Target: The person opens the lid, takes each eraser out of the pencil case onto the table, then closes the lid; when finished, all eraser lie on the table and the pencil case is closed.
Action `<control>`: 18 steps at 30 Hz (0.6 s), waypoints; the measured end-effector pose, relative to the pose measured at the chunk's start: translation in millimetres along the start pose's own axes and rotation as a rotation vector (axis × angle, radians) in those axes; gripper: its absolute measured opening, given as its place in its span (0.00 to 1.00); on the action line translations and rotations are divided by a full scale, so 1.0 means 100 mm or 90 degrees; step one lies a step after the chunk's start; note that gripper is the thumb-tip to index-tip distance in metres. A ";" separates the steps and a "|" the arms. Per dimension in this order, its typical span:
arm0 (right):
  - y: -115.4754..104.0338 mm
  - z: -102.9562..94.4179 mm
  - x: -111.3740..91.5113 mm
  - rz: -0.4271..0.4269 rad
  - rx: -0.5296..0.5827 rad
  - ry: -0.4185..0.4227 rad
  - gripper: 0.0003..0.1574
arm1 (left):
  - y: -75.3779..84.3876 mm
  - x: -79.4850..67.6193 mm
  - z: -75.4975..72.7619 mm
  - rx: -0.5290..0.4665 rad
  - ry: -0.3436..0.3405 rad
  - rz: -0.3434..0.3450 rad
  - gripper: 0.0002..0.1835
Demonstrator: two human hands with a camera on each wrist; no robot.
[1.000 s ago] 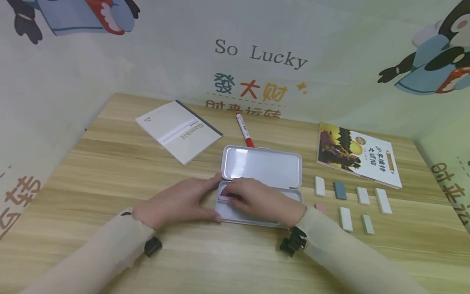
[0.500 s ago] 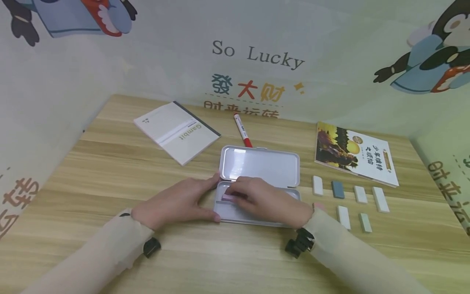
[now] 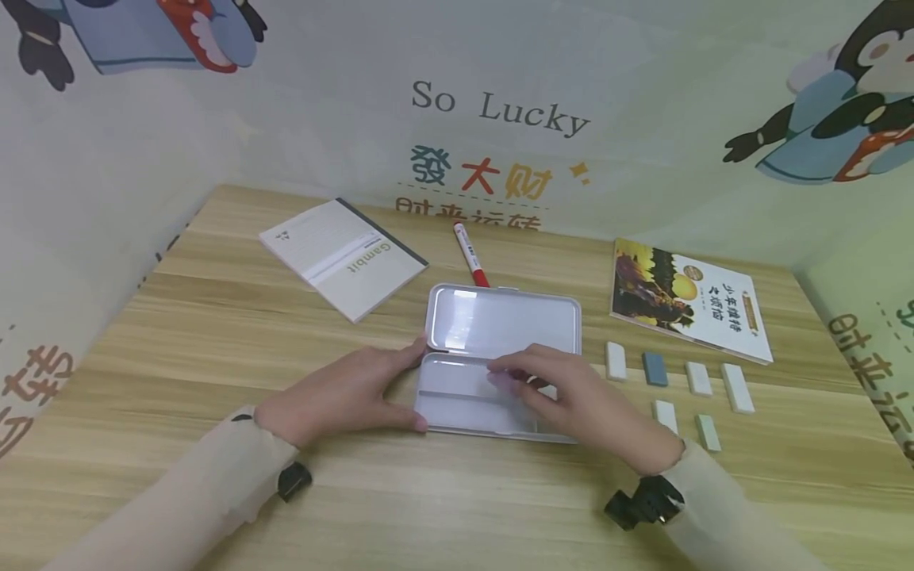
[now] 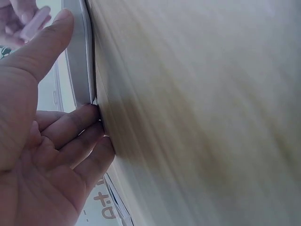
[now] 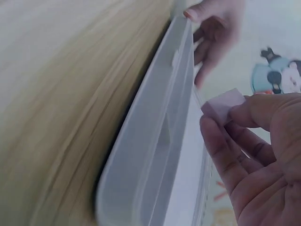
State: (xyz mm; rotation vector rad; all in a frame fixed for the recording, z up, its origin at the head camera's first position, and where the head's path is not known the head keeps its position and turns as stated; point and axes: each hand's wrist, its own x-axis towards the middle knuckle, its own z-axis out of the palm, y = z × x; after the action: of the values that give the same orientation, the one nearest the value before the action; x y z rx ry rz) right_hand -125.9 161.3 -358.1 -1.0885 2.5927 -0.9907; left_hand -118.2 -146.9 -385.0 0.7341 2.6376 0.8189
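Observation:
A pale grey pencil case point(image 3: 457, 412) lies on the table with its lid point(image 3: 521, 321) folded back and low dividers in its tray. My left hand point(image 3: 350, 392) rests at the tray's left end, thumb at the front corner and fingers at the back corner; the left wrist view shows the thumb point(image 4: 51, 42) fairly straight along the case. Over the tray, my right hand point(image 3: 571, 392) pinches a pale pink eraser point(image 5: 221, 106) between thumb and fingers. The right wrist view has it raised above the case rim. This hand hides the tray's right part.
Right of the case lie several erasers, among them a blue one point(image 3: 654, 369), a green one point(image 3: 709, 433) and a long white one point(image 3: 738, 388). Behind are a notebook point(image 3: 346, 258), a red-and-white marker point(image 3: 470, 252) touching the lid's back edge, and a book point(image 3: 693, 301).
My right hand has lifted the pink eraser from the tray's back left compartment and carried it rightward. The left hand stays in place on the case.

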 end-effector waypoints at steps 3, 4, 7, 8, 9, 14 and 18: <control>0.08 -0.08 -0.17 0.023 -0.009 0.032 0.19 | 0.00 0.00 0.00 -0.001 0.000 0.002 0.60; 0.11 -0.11 -0.23 0.025 -0.014 0.046 0.19 | 0.00 0.00 0.00 -0.001 0.000 0.004 0.60; 0.19 -0.21 -0.41 0.021 -0.036 0.099 0.19 | 0.00 -0.01 0.00 0.002 0.002 0.003 0.60; 0.23 -0.24 -0.47 0.016 -0.046 0.116 0.20 | -0.01 -0.01 0.00 0.004 0.003 0.002 0.60; 0.26 -0.27 -0.54 0.013 -0.054 0.134 0.20 | -0.01 -0.01 0.00 0.006 0.003 0.001 0.60; 0.44 -0.39 -0.90 0.024 -0.113 0.217 0.26 | -0.01 -0.01 0.01 0.005 0.000 -0.001 0.60; 0.63 -0.49 -1.20 0.075 -0.140 0.246 0.26 | 0.00 -0.01 0.01 -0.002 -0.001 0.005 0.61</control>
State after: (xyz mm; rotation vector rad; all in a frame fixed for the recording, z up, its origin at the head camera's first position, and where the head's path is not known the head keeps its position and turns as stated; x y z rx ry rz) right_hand -94.3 300.6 -372.6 -0.8420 3.0966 -0.9907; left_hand -117.0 -147.4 -385.7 0.7440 2.6329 0.8244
